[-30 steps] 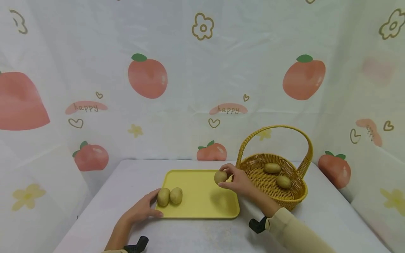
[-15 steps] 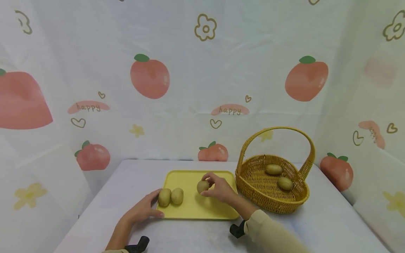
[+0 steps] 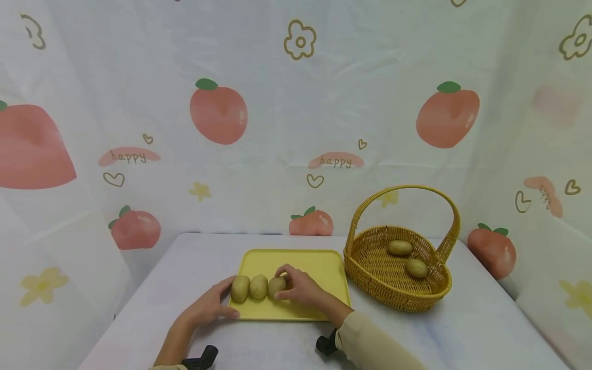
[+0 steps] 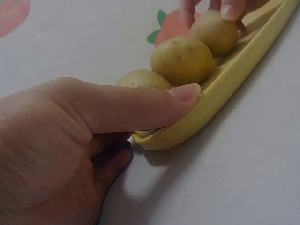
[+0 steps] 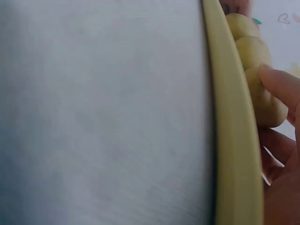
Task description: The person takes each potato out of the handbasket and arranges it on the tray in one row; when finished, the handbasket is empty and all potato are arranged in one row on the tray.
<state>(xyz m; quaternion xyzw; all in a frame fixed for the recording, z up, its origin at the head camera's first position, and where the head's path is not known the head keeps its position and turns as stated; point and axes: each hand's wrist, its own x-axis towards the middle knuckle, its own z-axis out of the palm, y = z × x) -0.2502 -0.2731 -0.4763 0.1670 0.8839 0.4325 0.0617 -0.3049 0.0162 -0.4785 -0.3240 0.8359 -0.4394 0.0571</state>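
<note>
Head view showed five small oval tan-brown potatoes in all: three in a row on the flat yellow plastic tray (image 3: 319, 267) and two lying apart inside the round woven yellow wicker basket with an arched handle (image 3: 439, 288). One tray and one basket stood on the pale grey table (image 3: 481, 329), the basket just beside the tray's right edge.

On the tray the left potato (image 3: 240, 288), the middle potato (image 3: 258, 287) and the right potato (image 3: 276, 286) lay side by side, each touching its neighbour, near the tray's front left corner. In the basket, the farther potato (image 3: 400, 247) and the nearer potato (image 3: 416, 268) rested on the woven floor.

Two hands were in view. The right hand (image 3: 302, 289) had its fingers curled over the right potato, fingertips on its top and thumb at its near side, so that potato sat within the grasp while resting on the tray; the right wrist view showed a fingertip pressed against it beside the tray's rim. The left hand (image 3: 208, 307) lay at the tray's front left corner with fingers fairly straight, holding nothing. From the left wrist view, its thumb (image 4: 140, 105) lay flat along the tray's rim, just in front of the left potato, with the other fingers tucked beneath the edge against the table.
</note>
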